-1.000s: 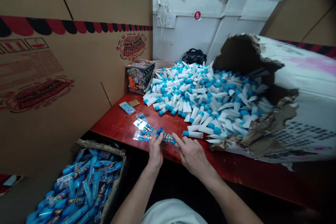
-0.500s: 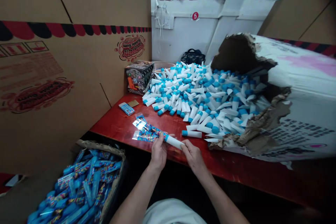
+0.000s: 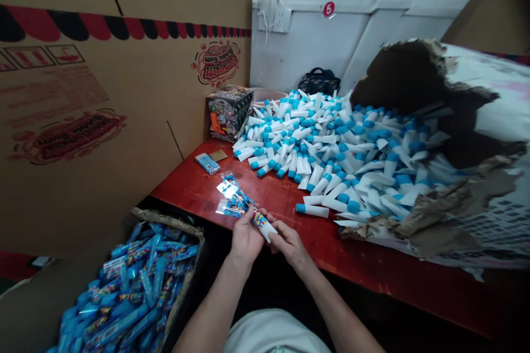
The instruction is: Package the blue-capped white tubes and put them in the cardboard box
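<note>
My left hand point(image 3: 247, 236) is closed around a printed plastic sleeve point(image 3: 250, 204). A white tube point(image 3: 267, 231) sits mostly inside that sleeve, its bare white end sticking out towards my right hand point(image 3: 290, 244). The fingers of my right hand pinch this white end. More printed sleeves point(image 3: 231, 208) lie flat on the red table point(image 3: 186, 187) just beyond my left hand. One loose white tube with a blue cap point(image 3: 311, 210) rests on the table near my right hand.
Behind lies a big heap of blue-capped white tubes point(image 3: 323, 149), spilling from a torn white carton point(image 3: 497, 187). An open box of sleeved tubes point(image 3: 132, 281) stands lower left. A tall cardboard carton point(image 3: 144, 83) walls the left side. A flat blue packet point(image 3: 207, 164) lies on the table.
The white tube has slid into the printed sleeve, with only its end still bare. My right hand has come closer to my left. The view has shifted slightly left and down.
</note>
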A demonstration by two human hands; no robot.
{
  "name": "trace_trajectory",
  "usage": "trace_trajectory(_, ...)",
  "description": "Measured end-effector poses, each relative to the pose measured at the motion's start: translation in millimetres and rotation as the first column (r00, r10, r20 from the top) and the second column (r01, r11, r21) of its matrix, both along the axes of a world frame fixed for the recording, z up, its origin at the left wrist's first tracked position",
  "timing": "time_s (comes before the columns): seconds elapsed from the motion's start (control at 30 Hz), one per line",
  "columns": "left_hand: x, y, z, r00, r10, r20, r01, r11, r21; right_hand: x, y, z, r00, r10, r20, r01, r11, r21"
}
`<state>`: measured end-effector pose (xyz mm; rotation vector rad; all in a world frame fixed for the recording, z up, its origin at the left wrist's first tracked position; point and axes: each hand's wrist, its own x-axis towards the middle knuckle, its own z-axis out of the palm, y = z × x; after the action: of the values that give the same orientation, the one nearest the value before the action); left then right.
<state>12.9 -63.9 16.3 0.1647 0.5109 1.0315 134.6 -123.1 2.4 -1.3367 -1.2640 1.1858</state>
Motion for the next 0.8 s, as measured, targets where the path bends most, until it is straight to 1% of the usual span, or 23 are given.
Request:
trace_trajectory(0.07, -5.9, 2.1, 1.0, 1.000, -0.013, 0.023, 0.014, 0.999, -0.048, -0.2, 0.5, 0.2, 0.988, 0.115, -0.107, -0.117, 0.993, -0.015)
trace_trajectory(0.1, -7.2, 1.0, 0.5, 0.999, -0.013, 0.031, 0.015, 0.998, -0.068, -1.5, 1.8, -0.8, 0.983, 0.132, -0.130, -0.136, 0.990, -0.024)
trace_trajectory(0.17, -8.3, -3.7, -1.3, 0.999, -0.007, 0.044, 0.011, 0.994, -0.104, -6.5, 5.9, -4.2, 0.988, 0.102, -0.112, -0.109, 0.993, -0.051)
trace_trajectory(0.27, -11.2, -10.3, -3.9, 0.999, 0.017, 0.043, -0.011, 0.992, -0.124, -18.7, 13.2, -8.2, 0.999, 0.036, -0.001, -0.036, 0.996, -0.083)
trace_trajectory(0.33, -17.0, -11.8, -4.7, 0.997, 0.071, 0.020, -0.068, 0.989, -0.135, -28.2, 17.1, -7.7, 0.995, 0.031, 0.094, -0.026, 0.998, -0.052)
trace_trajectory(0.4, -26.4, -11.8, -5.0, 0.991, 0.137, -0.007, -0.137, 0.979, -0.150, -38.4, 20.1, -4.5, 0.977, 0.049, 0.210, -0.052, 0.999, 0.006)
trace_trajectory(0.47, -37.8, -12.3, -4.9, 0.985, 0.170, -0.025, -0.172, 0.977, -0.125, -49.7, 22.9, 0.6, 0.938, 0.082, 0.337, -0.098, 0.995, 0.031)
trace_trajectory(0.53, -48.6, -14.1, -4.4, 0.979, 0.198, -0.047, -0.200, 0.978, -0.059, -62.4, 26.0, 6.4, 0.880, 0.108, 0.463, -0.136, 0.990, 0.028)
trace_trajectory(0.6, -57.6, -16.3, -3.2, 0.961, 0.266, -0.079, -0.267, 0.964, -0.008, -74.8, 29.4, 11.7, 0.812, 0.110, 0.573, -0.156, 0.987, 0.032)
trace_trajectory(0.67, -66.2, -17.4, -1.7, 0.941, 0.320, -0.109, -0.322, 0.947, 0.007, -83.8, 33.2, 15.0, 0.757, 0.145, 0.638, -0.213, 0.977, 0.031)
trace_trajectory(0.73, -77.7, -16.2, -1.3, 0.934, 0.330, -0.139, -0.332, 0.943, 0.009, -86.5, 38.0, 15.3, 0.708, 0.197, 0.678, -0.296, 0.955, 0.032)
trace_trajectory(0.77, -85.4, -14.9, -2.2, 0.924, 0.345, -0.165, -0.346, 0.938, 0.022, -85.2, 41.3, 14.1, 0.681, 0.185, 0.709, -0.314, 0.948, 0.055)
trace_trajectory(0.8, -94.9, -13.2, -4.0, 0.904, 0.378, -0.202, -0.375, 0.926, 0.051, -82.6, 45.3, 11.9, 0.645, 0.130, 0.753, -0.303, 0.948, 0.095)
